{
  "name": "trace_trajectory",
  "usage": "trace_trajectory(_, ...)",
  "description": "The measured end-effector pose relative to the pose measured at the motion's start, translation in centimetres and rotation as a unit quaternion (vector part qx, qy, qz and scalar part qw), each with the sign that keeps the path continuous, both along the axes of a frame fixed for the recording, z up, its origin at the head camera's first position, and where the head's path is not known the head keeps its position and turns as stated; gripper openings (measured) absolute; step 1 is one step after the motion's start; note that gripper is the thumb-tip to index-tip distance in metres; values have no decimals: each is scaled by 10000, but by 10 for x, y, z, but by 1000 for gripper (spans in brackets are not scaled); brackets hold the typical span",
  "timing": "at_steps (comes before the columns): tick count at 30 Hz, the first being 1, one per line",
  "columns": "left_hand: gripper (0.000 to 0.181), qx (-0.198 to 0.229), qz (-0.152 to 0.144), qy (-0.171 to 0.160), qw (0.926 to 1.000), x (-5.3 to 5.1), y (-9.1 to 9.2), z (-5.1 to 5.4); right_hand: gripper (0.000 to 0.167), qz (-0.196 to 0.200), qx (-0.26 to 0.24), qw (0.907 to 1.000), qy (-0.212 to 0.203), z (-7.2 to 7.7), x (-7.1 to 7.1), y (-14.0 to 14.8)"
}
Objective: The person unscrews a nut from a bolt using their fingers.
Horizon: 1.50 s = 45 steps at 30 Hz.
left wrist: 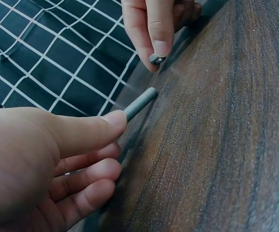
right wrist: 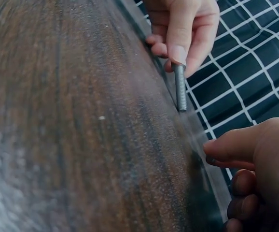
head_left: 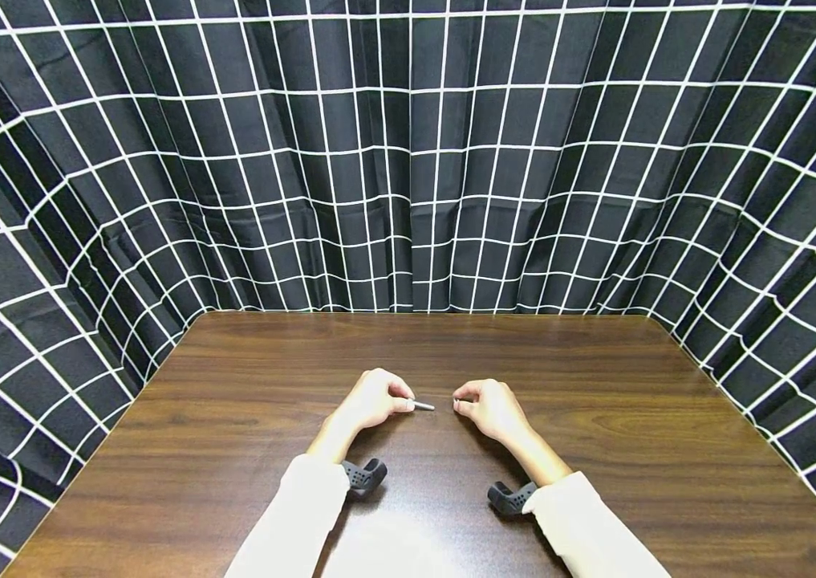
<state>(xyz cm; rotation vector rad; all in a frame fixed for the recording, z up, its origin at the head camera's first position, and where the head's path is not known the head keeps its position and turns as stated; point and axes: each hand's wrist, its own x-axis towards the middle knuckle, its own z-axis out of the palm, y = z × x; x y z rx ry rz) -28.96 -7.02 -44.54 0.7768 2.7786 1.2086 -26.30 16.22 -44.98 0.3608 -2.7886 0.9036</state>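
Note:
My left hand [head_left: 376,399] pinches a grey metal bolt [head_left: 424,406] between thumb and index finger. The bolt's threaded shank [left wrist: 140,104] sticks out toward the right hand, and its other end is covered by the fingers. My right hand [head_left: 492,411] pinches a small metal nut [left wrist: 156,59] at its thumb tip, with the hole showing in the left wrist view. Bolt and nut are apart, with a short gap between them. In the right wrist view the thumb and fingers of the right hand [right wrist: 255,150] mostly hide the nut.
Both hands are above a brown wood-grain table [head_left: 306,345]. Black curtains with a white grid [head_left: 415,160] surround its back and sides. A dark wrist mount [head_left: 367,475] shows at the left cuff and another wrist mount [head_left: 511,498] at the right.

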Motion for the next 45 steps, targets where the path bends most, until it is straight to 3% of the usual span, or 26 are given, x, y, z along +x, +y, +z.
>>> trace_trajectory(6, 6, -203, -29, 206, 9996, -1, 2, -5, 9, -54, 133, 9999, 41, -3, 4, 1)
trace_trajectory(13, 7, -311, 92, 131, 9994, -2, 3, -6, 9, -125, 248, 9996, 76, -6, 5, 1)
trace_trajectory(22, 7, -336, 13, 73, 9994, -1, 5, -5, 12, -155, 179, 9997, -104, -6, 5, 3)
trace_trajectory(27, 7, -292, 47, 30, 9996, 2, 5, -2, 12, -60, 148, 9998, -81, -7, 5, 3)
trace_trajectory(37, 9, -258, 15, 82, 9996, -2, 1, -4, 14, 235, 258, 9994, -19, -4, 0, 4)
trace_trajectory(45, 12, -208, 50, 56, 9998, -3, -3, -1, 23, 370, 271, 9986, -262, 1, -4, 4)
